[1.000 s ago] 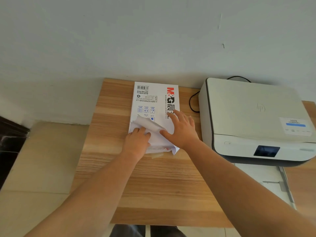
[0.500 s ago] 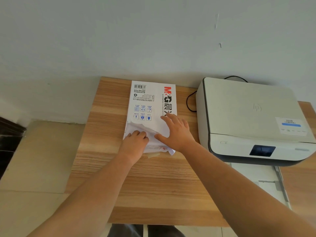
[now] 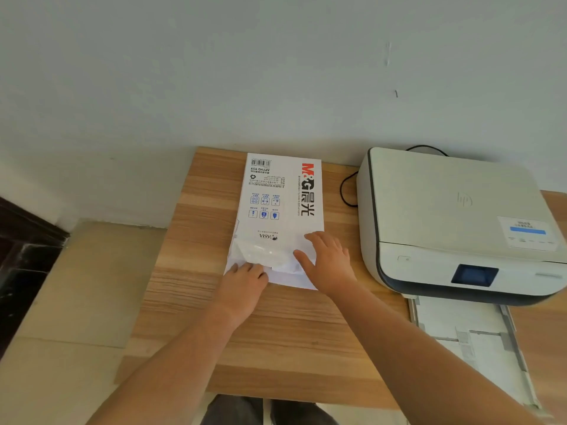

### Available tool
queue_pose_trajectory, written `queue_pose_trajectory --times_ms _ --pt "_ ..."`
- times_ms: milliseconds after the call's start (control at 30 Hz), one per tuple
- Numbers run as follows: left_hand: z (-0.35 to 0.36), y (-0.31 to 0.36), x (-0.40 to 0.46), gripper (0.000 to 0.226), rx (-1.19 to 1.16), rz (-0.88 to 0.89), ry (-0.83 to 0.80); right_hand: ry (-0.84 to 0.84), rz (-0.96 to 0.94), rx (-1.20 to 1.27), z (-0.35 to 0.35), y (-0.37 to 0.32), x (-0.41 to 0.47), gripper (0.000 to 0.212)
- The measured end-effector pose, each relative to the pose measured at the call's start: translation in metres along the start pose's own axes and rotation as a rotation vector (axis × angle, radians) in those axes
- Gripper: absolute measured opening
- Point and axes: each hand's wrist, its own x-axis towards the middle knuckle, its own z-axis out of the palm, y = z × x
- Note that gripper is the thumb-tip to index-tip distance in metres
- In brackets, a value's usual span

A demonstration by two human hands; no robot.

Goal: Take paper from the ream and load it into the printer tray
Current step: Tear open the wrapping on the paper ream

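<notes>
1. Here, a head-worn camera looked down at a wooden table (image 3: 276,332) set against a pale wall (image 3: 214,72).
2. A ream (image 3: 280,197) in a white printed wrapper lay flat near the middle of the table, its long side running away from the person and its near end torn open and crumpled.
3. The left hand (image 3: 242,289) rested at the ream's near left corner, its fingers curled at the loose wrapper; whether it actually pinched paper could not be told.
4. The right hand (image 3: 329,262) lay flat on the ream's near right corner, fingers spread and fairly straight, pressing down rather than gripping.
5. A white printer (image 3: 454,216) sat to the right of the ream, close beside it but apart, with a black cable (image 3: 345,191) looping behind it.
6. The tray (image 3: 472,338) stuck out from the printer's front toward the person; it looked pulled open, with little or no paper visible in it.
7. No sheets had left the ream yet, so the task appeared to be at its start.
8. As a judgement, the full ream would be heavy and stiff, while a thin stack taken from it would be light, floppy and smooth enough to fan apart.
9. The best hold was probably at the open near end, thumb on top and fingers beneath a modest stack, with the other hand steadying the wrapper.
10. Gripping one corner alone could bend the sheets.
</notes>
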Motion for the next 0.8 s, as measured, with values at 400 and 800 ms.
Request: queue_pose_trajectory --times_ms 400,800 --pt "-0.002 0.008 -0.033 0.035 -0.019 0.05 -0.019 -0.167 0.866 0.768 0.011 0.007 -0.033 0.064" --pt "-0.02 -0.019 -0.041 0.061 -0.252 -0.373 -0.055 -0.05 0.835 0.909 0.017 0.005 -0.048 0.052"
